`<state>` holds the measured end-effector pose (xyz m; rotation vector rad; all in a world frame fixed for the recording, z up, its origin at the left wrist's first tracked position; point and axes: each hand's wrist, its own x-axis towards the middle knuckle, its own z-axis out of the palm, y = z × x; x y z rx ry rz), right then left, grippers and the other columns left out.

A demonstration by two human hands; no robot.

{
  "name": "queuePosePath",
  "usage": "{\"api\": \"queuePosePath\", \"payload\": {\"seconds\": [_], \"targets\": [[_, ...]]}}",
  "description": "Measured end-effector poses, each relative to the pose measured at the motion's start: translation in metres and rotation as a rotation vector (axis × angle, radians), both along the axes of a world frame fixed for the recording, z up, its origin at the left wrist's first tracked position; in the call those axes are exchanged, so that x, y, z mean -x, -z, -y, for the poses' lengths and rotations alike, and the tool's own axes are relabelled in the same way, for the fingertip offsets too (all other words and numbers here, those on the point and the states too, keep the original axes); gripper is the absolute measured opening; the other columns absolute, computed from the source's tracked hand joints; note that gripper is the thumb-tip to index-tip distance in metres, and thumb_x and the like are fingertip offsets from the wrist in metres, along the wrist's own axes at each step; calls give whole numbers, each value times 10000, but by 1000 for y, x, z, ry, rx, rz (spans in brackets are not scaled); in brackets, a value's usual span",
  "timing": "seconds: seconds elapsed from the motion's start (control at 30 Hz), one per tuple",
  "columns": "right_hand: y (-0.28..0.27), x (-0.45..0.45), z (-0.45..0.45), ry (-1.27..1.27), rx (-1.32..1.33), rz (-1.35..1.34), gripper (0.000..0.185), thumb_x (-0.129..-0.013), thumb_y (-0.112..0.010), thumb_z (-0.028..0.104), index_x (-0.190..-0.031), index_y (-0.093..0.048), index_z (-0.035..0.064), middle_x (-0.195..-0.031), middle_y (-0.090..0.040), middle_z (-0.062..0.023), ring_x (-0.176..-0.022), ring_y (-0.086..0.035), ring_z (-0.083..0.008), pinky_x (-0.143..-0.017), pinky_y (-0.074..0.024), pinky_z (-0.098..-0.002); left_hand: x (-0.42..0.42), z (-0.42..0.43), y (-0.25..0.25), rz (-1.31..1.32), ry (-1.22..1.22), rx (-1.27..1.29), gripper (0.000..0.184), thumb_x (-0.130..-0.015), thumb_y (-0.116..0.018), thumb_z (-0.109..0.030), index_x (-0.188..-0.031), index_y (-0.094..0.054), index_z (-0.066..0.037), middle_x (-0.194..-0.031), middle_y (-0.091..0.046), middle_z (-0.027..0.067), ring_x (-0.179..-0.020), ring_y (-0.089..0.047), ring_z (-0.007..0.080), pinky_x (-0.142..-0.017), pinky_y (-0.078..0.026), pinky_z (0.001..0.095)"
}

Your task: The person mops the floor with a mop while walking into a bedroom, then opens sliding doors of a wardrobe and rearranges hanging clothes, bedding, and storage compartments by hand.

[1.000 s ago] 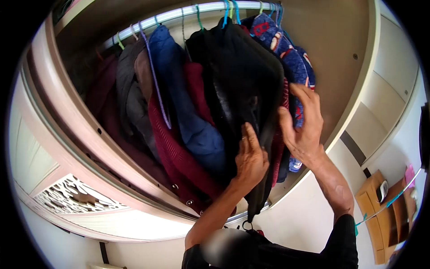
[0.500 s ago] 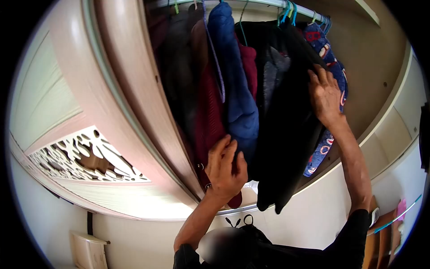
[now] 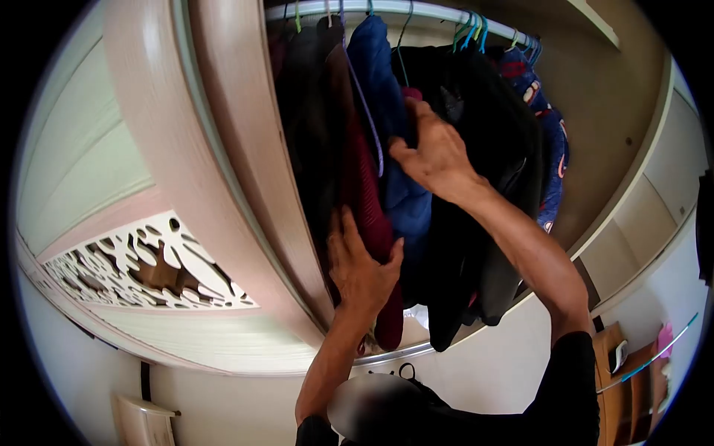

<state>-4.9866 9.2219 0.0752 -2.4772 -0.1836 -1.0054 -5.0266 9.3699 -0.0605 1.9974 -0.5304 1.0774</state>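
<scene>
Clothes hang on a rail inside a wardrobe. My left hand point(image 3: 360, 269) lies with fingers stretched and thumb apart against a maroon ribbed garment point(image 3: 367, 201) and the dark clothes point(image 3: 309, 126) beside it. Higher up, my right hand point(image 3: 440, 156) is at the edge of a padded blue garment point(image 3: 407, 204), thumb on its front and fingers apart from the thumb; the fingertips are partly hidden. An unfilled purple hanger point(image 3: 364, 100) hangs between the maroon and blue garments. To the right of my right hand are black garments point(image 3: 494, 104).
A white rail point(image 3: 439, 13) with several hangers runs along the top. A patterned blue garment point(image 3: 554, 141) hangs at the right end. On the left stands a sliding door point(image 3: 123, 97) with a cut-out panel point(image 3: 160, 267). At lower right is a brown shelf unit point(image 3: 613, 401).
My right hand has left the black garment and moved left to the blue one. My left hand has shifted slightly left onto the maroon and dark clothes. The black garments hang differently now.
</scene>
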Motion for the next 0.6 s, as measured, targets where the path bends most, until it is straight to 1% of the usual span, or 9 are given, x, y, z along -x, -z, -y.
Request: {"api": "queuePosePath", "payload": {"seconds": [0.07, 0.1, 0.13, 0.2, 0.3, 0.4, 0.47, 0.53, 0.6], "targets": [[-2, -1, -6, 96, 121, -39, 653, -824, -623, 168, -1372, -351, -61, -1162, -578, -298, -1046, -594, -423, -892, -497, -465, -4, 5, -3, -211, 32, 1, 903, -722, -757, -92, -1452, -238, 24, -1355, -421, 298, -1190, -484, 456, -997, -431, 466], [-4, -2, -6, 107, 119, -42, 658, -825, -611, 165, -1389, -328, -22, -1148, -578, -321, -1064, -580, -439, -904, -484, -465, -8, 10, -3, -172, 56, 7, 903, -722, -757, -92, -1452, -238, 24, -1355, -421, 298, -1190, -484, 456, -997, -431, 466], [3, -10, 1, 68, 112, 2, 648, -827, -594, 120, -1393, -313, -25, -1129, -588, -298, -1038, -587, -443, -891, -493, -462, -11, 13, 1, -175, 83, -17, 901, -728, -732, -75, -1460, -216, 24, -1349, -424, 303, -1197, -478, 463, -999, -428, 463], [0, -6, 15, 1, 65, -24, 622, -832, -571, 73, -1400, -328, -3, -1119, -597, -272, -998, -599, -445, -860, -503, -460, -16, 18, 0, -148, 126, -40, 900, -734, -707, -59, -1469, -194, 24, -1343, -428, 307, -1204, -471, 469, -1002, -426, 461], [3, -4, 47, 1, 89, 66, 611, -819, -563, 27, -1400, -373, 37, -1109, -605, -256, -938, -617, -443, -811, -514, -465, -17, 29, -1, -163, 259, -24, 878, -725, -658, -18, -1471, -198, 30, -1339, -434, 309, -1213, -462, 475, -1013, -417, 460], [5, -5, 84, 20, 125, 158, 594, -812, -548, -3, -1388, -426, 79, -1082, -609, -257, -898, -625, -437, -776, -520, -470, -19, 46, -9, -31, 276, -101, 880, -704, -655, -16, -1465, -216, 41, -1338, -433, 313, -1215, -457, 481, -1022, -408, 461], [3, -2, 96, 35, 114, 120, 593, -808, -547, -3, -1384, -441, 91, -1064, -614, -248, -879, -631, -425, -758, -530, -465, -15, 63, -19, -90, 302, -133, 875, -691, -659, -25, -1453, -237, 56, -1342, -427, 319, -1213, -455, 487, -1028, -404, 460], [7, -2, 90, 58, 146, 142, 600, -809, -551, 7, -1391, -434, 94, -1034, -617, -240, -867, -633, -416, -750, -534, -459, -15, 73, -19, -49, 289, -166, 895, -697, -669, -47, -1459, -212, 59, -1353, -407, 328, -1223, -446, 489, -1026, -404, 466], [13, -5, 82, 46, 163, 207, 588, -809, -571, 28, -1381, -458, 100, -1000, -618, -223, -844, -633, -413, -729, -534, -461, -13, 78, -15, -158, 220, -225, 918, -703, -681, -58, -1467, -186, 53, -1373, -383, 331, -1247, -421, 489, -1031, -397, 474]]}}
